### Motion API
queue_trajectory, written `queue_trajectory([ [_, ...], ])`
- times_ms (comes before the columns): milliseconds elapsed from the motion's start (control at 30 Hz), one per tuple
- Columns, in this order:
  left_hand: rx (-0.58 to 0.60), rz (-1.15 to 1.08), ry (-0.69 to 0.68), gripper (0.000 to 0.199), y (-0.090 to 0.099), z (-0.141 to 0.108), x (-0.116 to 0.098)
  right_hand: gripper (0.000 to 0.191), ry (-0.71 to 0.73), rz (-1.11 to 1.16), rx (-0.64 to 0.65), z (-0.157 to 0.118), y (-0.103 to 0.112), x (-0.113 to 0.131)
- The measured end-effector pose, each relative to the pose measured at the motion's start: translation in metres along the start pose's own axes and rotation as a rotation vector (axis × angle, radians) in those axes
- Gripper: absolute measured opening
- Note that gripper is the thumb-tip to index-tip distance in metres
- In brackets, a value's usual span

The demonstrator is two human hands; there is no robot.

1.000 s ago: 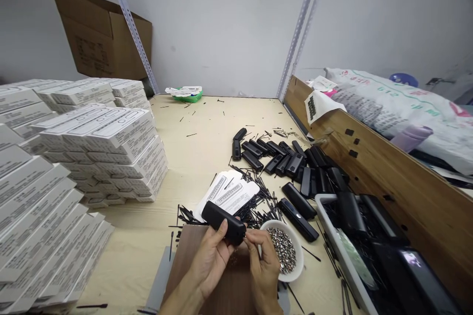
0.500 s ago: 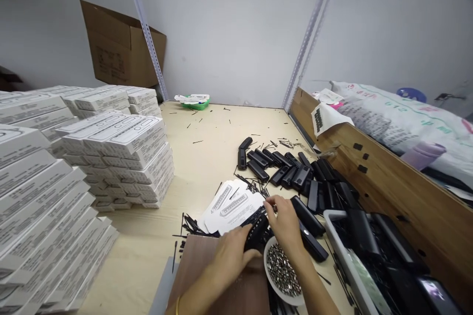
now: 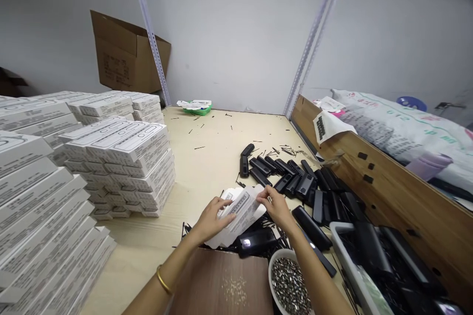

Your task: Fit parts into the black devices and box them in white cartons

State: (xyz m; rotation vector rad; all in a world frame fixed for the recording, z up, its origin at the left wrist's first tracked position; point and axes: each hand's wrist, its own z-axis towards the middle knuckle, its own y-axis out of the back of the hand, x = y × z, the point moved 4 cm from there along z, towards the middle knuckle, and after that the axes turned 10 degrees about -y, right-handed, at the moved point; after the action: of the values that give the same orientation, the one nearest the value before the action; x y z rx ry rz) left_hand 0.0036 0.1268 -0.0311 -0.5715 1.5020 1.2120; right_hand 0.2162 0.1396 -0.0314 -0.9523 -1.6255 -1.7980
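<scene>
A white printed card [image 3: 242, 209] is tilted up between my hands. My right hand [image 3: 275, 206] pinches its upper right corner. My left hand [image 3: 214, 219] is at the card's left side, thumb and fingers spread. More white cards [image 3: 229, 194] lie just behind. A black device [image 3: 256, 242] rests below the card, at the far edge of a brown board [image 3: 218, 280]. A white bowl of small metal pieces [image 3: 290, 283] stands under my right forearm.
Stacked white boxes [image 3: 136, 157] fill the left. Several black devices [image 3: 305, 184] and thin black strips lie to the right, near a grey bin [image 3: 354, 265] and a wooden side panel [image 3: 391, 196]. A green tray [image 3: 201, 109] sits at the back.
Both hands have left the black device, which now lies beyond the board. A white card has been lifted by my right hand. My left hand has moved left and opened.
</scene>
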Motion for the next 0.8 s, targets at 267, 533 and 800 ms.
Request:
queue_trajectory([
  [267,0.275,-1.064,0.19,0.069,-0.045,-0.052,-0.051,0.03,0.142,0.808,0.381,-0.04,0.005,0.04],
  [533,-0.047,-1.025,0.309,0.098,-0.055,-0.071,-0.036,0.023,-0.038,0.702,-0.062,-0.088,-0.021,0.029],
  [800,-0.102,-0.807,0.205,0.069,-0.058,-0.082,-0.039,0.031,-0.136,0.743,-0.122,-0.123,-0.049,0.033],
])
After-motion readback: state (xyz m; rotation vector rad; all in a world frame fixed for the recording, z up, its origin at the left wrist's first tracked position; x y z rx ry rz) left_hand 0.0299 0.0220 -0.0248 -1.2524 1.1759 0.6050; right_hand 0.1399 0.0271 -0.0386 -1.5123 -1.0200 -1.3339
